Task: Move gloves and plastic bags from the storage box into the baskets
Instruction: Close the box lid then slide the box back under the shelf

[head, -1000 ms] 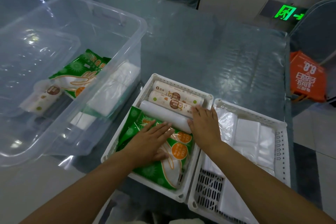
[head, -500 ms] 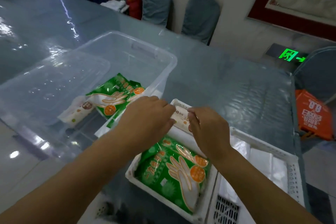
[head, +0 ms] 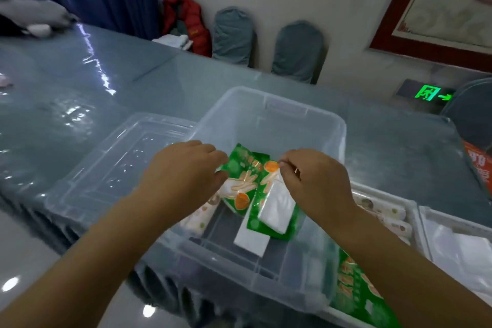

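Inside the storage box [head: 269, 120], both hands (left [head: 183, 168], right [head: 314, 181]) pinch green glove packs [head: 247, 181], long axes running away from the person.

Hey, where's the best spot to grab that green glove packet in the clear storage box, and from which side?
Take the green glove packet by its upper edge, coming from above through the open top of the clear plastic storage box. It lies tilted with that edge raised towards both hands, the left hand and the right hand, while its lower end is tucked among white packs.
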### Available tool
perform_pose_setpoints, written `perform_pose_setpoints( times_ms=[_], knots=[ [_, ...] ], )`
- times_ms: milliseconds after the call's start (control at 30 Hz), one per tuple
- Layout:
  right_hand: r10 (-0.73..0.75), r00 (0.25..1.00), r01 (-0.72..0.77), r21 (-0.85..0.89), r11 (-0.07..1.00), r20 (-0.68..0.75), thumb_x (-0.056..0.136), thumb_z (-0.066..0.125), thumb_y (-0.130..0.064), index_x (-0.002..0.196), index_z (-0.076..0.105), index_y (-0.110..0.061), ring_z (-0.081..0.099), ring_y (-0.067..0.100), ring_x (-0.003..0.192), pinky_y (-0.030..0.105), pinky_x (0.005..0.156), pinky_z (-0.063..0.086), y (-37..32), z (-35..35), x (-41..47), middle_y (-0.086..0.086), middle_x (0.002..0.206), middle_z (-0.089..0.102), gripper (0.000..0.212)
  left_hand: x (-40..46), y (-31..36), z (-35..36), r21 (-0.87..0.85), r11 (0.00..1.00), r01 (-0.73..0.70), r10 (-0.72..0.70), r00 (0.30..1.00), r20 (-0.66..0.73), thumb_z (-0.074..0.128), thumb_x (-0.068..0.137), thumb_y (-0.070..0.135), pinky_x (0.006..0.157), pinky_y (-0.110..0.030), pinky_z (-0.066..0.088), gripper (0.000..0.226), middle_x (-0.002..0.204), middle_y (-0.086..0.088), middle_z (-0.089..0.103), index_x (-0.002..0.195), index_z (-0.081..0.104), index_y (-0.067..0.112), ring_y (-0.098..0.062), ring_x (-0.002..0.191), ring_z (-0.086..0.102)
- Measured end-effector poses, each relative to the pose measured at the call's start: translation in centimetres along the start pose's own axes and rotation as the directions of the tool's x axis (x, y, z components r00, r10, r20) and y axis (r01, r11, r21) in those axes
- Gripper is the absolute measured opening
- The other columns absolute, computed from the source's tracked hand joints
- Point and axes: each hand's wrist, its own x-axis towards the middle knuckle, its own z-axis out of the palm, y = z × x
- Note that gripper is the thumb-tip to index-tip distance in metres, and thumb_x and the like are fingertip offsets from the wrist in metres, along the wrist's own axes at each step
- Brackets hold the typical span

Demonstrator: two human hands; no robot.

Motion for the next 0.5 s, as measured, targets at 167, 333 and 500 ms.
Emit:
perform_pose_setpoints(
  times_ms=[167, 333, 500],
  knots=[
    [-0.039, 0.996, 0.036, 0.04, 0.999, 0.083, 0.086, 0.056, -0.02, 0.075, 0.068, -0.016, 0.06, 0.023, 0.068, 0.033, 0.057, 0.046, -7.3, 2.7, 3.0, 0.001, 0.07, 0.068, 0.017, -2.8, -8.7, -1.6, -0.035, 0.992, 0.119, -0.119, 0.993, -0.007, 0.049, 0.089, 0.041, 0.074, -0.029, 0.044, 0.029, 0.104, 0.01, 0.068, 0.112, 0.062, 0.031, -0.017, 0.102, 0.059],
    [-0.169, 0.971, 0.163, 0.049, 0.985, 0.168, 0.088, 0.048, -0.024, 0.079, 0.069, -0.015, 0.058, 0.022, 0.065, 0.031, 0.055, 0.044, -12.3, 5.4, 5.8, 0.002, 0.071, 0.068, 0.024, -4.8, -14.4, -0.7, -0.058, 0.965, 0.254, -0.253, 0.967, 0.032, 0.051, 0.088, 0.039, 0.077, -0.032, 0.049, 0.026, 0.102, 0.009, 0.068, 0.11, 0.063, 0.03, -0.018, 0.101, 0.059],
    [-0.213, 0.947, 0.198, 0.086, 0.976, 0.239, 0.091, 0.049, -0.024, 0.084, 0.068, -0.015, 0.058, 0.022, 0.071, 0.036, 0.062, 0.048, -16.6, 8.9, 7.7, 0.003, 0.076, 0.067, 0.022, -7.1, -20.1, 2.0, -0.114, 0.922, 0.369, -0.362, 0.929, 0.077, 0.055, 0.087, 0.033, 0.073, -0.029, 0.045, 0.025, 0.102, 0.004, 0.069, 0.108, 0.065, 0.025, -0.02, 0.096, 0.061]
  ],
)
